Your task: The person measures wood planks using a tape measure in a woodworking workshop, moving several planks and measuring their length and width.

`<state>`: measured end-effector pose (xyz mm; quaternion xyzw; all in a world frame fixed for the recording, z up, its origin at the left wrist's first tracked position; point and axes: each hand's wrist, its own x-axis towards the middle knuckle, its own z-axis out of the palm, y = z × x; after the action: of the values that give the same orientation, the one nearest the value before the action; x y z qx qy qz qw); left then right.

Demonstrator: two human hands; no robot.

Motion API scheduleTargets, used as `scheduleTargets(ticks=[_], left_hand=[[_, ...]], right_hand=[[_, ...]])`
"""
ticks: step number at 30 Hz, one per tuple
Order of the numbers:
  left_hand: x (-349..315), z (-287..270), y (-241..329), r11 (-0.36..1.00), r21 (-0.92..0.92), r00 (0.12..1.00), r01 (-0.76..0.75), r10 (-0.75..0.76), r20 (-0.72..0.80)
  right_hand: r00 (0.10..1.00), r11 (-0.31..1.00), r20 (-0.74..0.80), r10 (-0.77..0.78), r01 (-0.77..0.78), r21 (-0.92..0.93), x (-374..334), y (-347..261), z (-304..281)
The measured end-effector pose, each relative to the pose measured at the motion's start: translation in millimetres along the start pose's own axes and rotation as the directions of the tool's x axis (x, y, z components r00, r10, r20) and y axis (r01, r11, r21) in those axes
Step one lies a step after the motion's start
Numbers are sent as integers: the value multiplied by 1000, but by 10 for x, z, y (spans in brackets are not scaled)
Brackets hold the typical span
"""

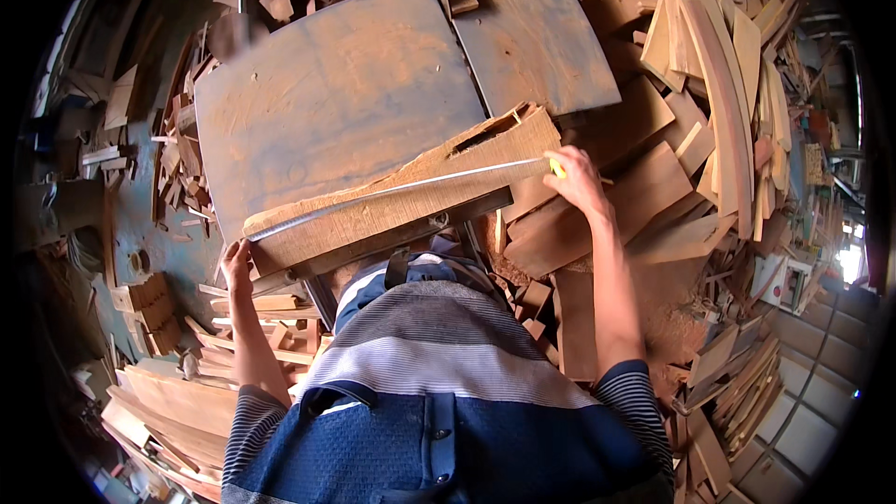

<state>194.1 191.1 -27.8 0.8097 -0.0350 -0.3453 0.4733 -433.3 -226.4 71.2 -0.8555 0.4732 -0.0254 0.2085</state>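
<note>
A rough-edged wooden board lies across the near edge of a metal machine table. Stretched along the board is the pale blade of a tape measure. My right hand grips the yellow tape case at the board's right end. At the other end, my left hand has its fingers closed at the board's left corner, on the tape's end. A jagged dark hollow shows in the board's far edge, toward the right. The right fingers hide most of the case.
A second metal table panel stands beyond a dark slot. Wood offcuts pile up on the right, with long curved planks above them. More wood pieces are stacked at the lower left, and small blocks beside them.
</note>
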Motion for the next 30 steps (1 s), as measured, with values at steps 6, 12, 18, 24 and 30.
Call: scheduleTargets(ticks=[6,12,18,24,30], left_hand=[[-48,224,-108,979,110,979,-174,184,-92],[-108,288,5,961,198,971,-191,215,-107],[-164,331,70,930,288,953,-229,274,-126],[-147,327,95,943,298,963,-147,205,-173],[-130,329,131,957,278,977,-86,136,-165]], right_hand=[[997,985,-12,80,-81,-150,319,-134,117],[993,967,-33,111,-116,-227,349,-72,313],[990,970,-3,143,-141,-196,331,-120,266],[991,979,-21,131,-133,-154,314,-106,270],[988,990,-110,106,-115,-82,289,-46,370]])
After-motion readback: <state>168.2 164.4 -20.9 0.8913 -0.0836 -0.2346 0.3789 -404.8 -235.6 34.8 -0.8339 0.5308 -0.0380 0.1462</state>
